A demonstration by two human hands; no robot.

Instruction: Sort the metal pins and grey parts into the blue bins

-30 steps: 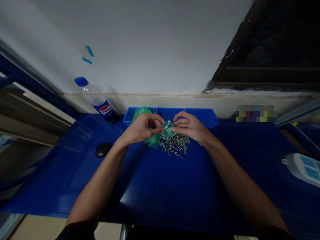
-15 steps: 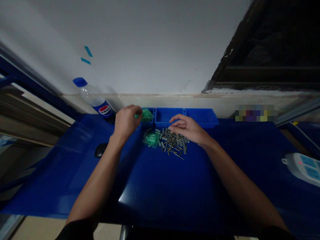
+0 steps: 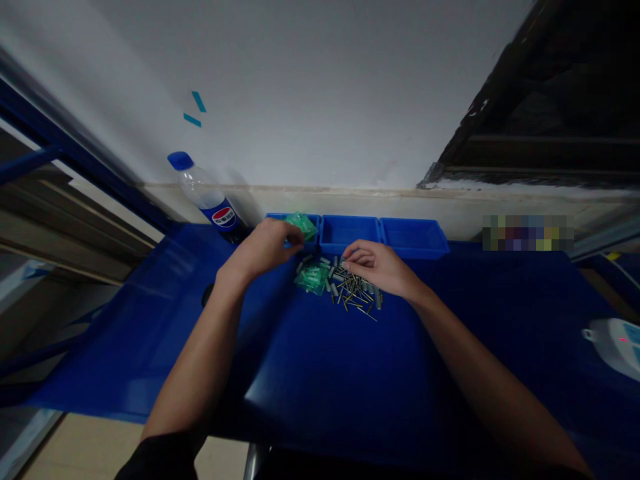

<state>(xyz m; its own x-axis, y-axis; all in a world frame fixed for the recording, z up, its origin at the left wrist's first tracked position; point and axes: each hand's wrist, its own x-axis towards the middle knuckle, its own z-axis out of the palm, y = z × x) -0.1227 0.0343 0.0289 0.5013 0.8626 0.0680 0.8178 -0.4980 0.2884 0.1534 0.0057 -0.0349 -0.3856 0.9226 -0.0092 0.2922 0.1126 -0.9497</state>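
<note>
My left hand (image 3: pixel 267 248) hangs beside the left blue bin with its fingers curved and a gap between thumb and forefinger, nothing visible in it. Just beyond its fingertips, a green bag (image 3: pixel 302 225) lies in that bin. A second green bag (image 3: pixel 313 278), with small pale pieces showing through, lies on the table below. My right hand (image 3: pixel 381 265) is over a pile of thin brass-coloured pins (image 3: pixel 353 291) and short grey cylinders (image 3: pixel 335 289). Its thumb and fingers are pinched together at the top of the pile; what they hold is too small to make out.
Blue bins, a middle one (image 3: pixel 350 233) and a right one (image 3: pixel 414 238), stand in a row against the wall. A Pepsi bottle (image 3: pixel 223 213) stands at the left back, with a dark object (image 3: pixel 206 293) partly behind my left forearm. A white device (image 3: pixel 613 343) sits at the right.
My left hand has let go of the green bag in the left bin and come lower toward the pile. The right hand's fingers have closed over the pile. The view has shifted slightly.
</note>
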